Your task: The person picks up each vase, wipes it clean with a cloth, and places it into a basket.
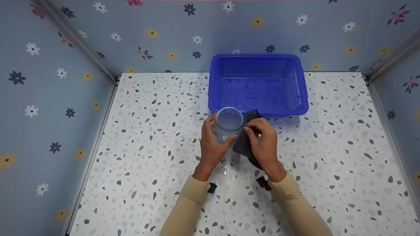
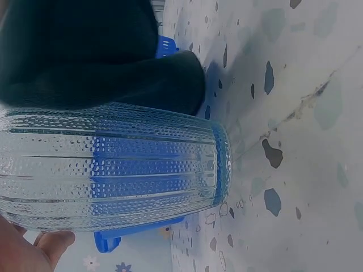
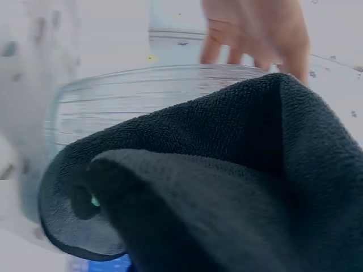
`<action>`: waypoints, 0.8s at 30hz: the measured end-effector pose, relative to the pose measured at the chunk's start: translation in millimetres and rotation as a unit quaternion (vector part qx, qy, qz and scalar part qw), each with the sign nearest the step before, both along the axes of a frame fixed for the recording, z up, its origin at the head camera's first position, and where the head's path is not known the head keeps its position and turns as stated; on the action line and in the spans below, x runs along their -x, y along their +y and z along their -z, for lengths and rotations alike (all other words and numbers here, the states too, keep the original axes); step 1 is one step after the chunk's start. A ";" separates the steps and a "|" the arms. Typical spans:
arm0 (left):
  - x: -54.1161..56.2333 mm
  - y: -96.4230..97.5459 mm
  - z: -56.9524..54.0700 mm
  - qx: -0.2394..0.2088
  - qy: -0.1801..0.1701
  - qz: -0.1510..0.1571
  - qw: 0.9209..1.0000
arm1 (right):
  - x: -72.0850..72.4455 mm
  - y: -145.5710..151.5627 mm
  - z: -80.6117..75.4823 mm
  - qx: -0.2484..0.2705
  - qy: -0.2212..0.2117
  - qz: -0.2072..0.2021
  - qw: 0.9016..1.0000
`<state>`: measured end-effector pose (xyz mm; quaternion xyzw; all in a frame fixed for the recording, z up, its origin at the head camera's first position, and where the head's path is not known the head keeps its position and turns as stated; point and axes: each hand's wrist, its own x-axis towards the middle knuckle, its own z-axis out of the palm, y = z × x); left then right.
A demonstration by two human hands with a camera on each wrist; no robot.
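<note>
My left hand (image 1: 211,147) grips a clear glass vase (image 1: 223,135) with its round mouth facing up. Ribs and a bumpy texture run along the vase's side (image 2: 153,164) in the left wrist view, and its base is near the speckled table. A dark grey cloth (image 1: 243,144) hangs from my right hand (image 1: 266,141), which pinches it between thumb and fingers just right of the vase. In the right wrist view the folded cloth (image 3: 198,175) lies against or close to the glass and hides much of it.
A blue plastic basket (image 1: 213,82) with slotted walls stands behind the hands, against the flowered back panel (image 1: 164,42). Flowered panels also rise on the left and right of the speckled table (image 1: 154,131). Small black pieces (image 1: 212,187) sit at both wrists.
</note>
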<state>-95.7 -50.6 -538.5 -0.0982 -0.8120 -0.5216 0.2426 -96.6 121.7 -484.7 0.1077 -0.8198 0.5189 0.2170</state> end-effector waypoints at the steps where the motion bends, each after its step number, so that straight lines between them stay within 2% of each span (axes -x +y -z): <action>1: 0.2 0.3 0.1 0.000 -0.001 0.000 1.000 | 0.8 -0.5 -2.9 -0.008 0.001 0.000 1.000; 6: 0.6 1.0 0.1 -0.006 0.001 0.002 1.000 | 2.2 -0.2 -7.7 -0.023 -0.007 -0.004 1.000; 14: 1.2 1.2 0.7 -0.011 0.008 0.005 1.000 | 0.1 1.2 1.2 -0.018 -0.001 0.001 1.000; 18: 1.1 1.4 0.4 -0.010 0.010 0.003 1.000 | -0.7 3.6 15.7 -0.003 -0.017 0.010 1.000; 24: 0.5 1.7 0.3 -0.015 0.005 0.006 1.000 | -1.6 8.0 48.5 0.002 -0.056 -0.002 0.998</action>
